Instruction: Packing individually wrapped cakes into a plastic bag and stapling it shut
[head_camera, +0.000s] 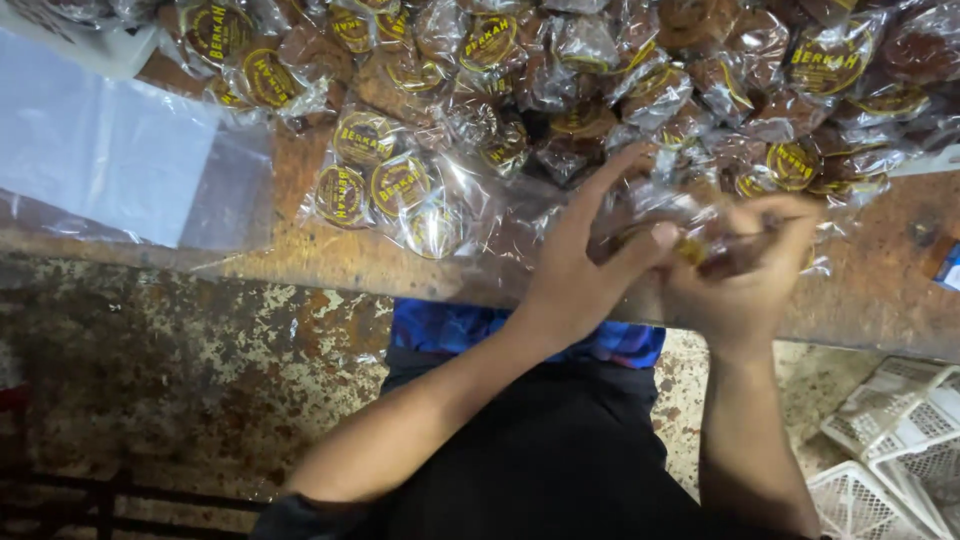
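- Left hand (580, 270) sits at the table's near edge, just right of centre; its fingers are spread upward toward 1 o'clock and its thumb presses sideways, toward 3 o'clock, onto a clear packet (690, 235).
- Right hand (745, 275) is just beside the left, at its 3 o'clock, fingers curled and closed round the same packet from the right side.
- The packet is pinched between both hands; it is a crinkled clear wrapper with something brown and a bit of yellow inside. What is inside is blurred.
- Pile (600, 80) of like packets, each brown with a round yellow label, lies at 12 o'clock from the hands and runs across the whole far side of the table.
- Three labelled packets (385, 190) lie apart from the pile, at 9 to 10 o'clock from the left hand.
- Clear bags (110, 150), flat and stacked, lie at the far left of the table.
- Table (880, 290) is worn brown wood; its near edge passes under the wrists.
- White baskets (900, 440) stand on the floor at 5 o'clock from the right hand.
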